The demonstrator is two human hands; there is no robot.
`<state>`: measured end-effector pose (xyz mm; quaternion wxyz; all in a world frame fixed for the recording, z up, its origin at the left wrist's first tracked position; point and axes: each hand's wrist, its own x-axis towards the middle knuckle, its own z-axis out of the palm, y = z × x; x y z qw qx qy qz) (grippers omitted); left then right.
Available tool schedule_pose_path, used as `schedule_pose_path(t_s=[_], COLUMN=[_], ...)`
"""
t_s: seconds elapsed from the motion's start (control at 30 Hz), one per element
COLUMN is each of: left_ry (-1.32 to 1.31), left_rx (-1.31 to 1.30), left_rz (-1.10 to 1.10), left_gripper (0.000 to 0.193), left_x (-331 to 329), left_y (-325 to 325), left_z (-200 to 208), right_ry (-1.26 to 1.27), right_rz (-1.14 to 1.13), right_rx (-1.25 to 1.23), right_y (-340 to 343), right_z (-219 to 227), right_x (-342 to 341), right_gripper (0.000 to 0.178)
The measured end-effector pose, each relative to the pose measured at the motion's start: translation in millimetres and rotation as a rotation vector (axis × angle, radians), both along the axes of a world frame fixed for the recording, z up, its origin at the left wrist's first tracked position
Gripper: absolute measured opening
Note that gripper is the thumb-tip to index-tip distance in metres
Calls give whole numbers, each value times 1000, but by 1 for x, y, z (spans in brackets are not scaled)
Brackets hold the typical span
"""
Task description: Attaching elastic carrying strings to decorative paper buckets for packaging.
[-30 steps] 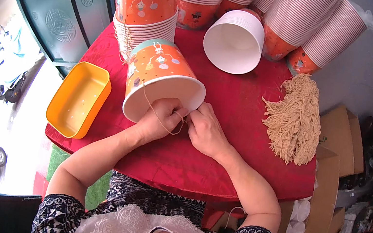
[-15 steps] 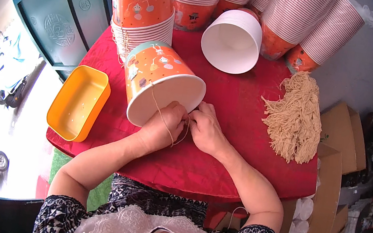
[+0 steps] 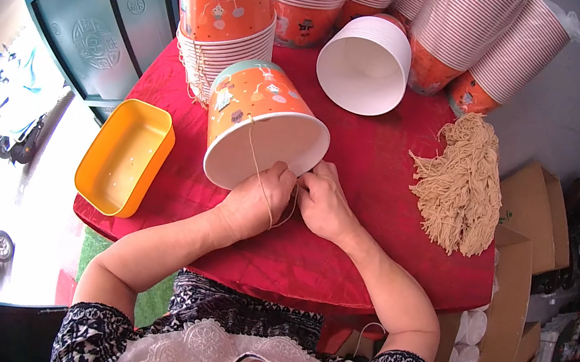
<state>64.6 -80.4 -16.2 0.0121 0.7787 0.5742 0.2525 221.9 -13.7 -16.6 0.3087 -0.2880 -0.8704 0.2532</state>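
Observation:
An orange printed paper bucket (image 3: 258, 99) lies tilted on the table, its white mouth towards me. From a spot near its left rim a thin beige string (image 3: 255, 151) runs down across my left hand (image 3: 261, 195) and loops below it. That hand is closed at the bucket's lower rim, fingertips bent in and pinching the string. Close beside it, my right hand (image 3: 328, 204) is also closed, its thumb and fingers pinched at the rim's lower right, with the string's loop reaching them. The exact grip of the fingertips is partly hidden.
A yellow plastic tub (image 3: 117, 183) stands at the left table edge. Beige strings (image 3: 461, 187) lie heaped on the right of the red tablecloth (image 3: 359, 269). Behind are a tipped white-lined bucket (image 3: 362, 70) and several tall bucket stacks (image 3: 465, 26). Cardboard boxes (image 3: 509, 294) sit at right.
The bucket has shifted slightly to the right and away, its mouth tilting up a little. Both hands stay pinched at its lower rim.

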Motion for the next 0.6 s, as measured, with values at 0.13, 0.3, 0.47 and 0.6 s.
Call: schedule_pose_path(t_s=[0.13, 0.3, 0.47, 0.6], left_ry=[-99, -375, -385, -519], left_rx=[-8, 41, 43, -43], left_rz=[-14, -46, -41, -16], left_gripper=[13, 7, 7, 8], left_x=[-3, -6, 2, 0], left_y=[2, 7, 7, 9], left_z=[2, 2, 10, 12], right_ry=[17, 245, 234, 213], right_rz=[-6, -187, -227, -189], right_rx=[14, -121, -217, -261], right_y=[3, 0, -8, -14], right_z=[5, 18, 24, 26], right_x=[5, 5, 3, -1], right_gripper=[8, 7, 10, 13])
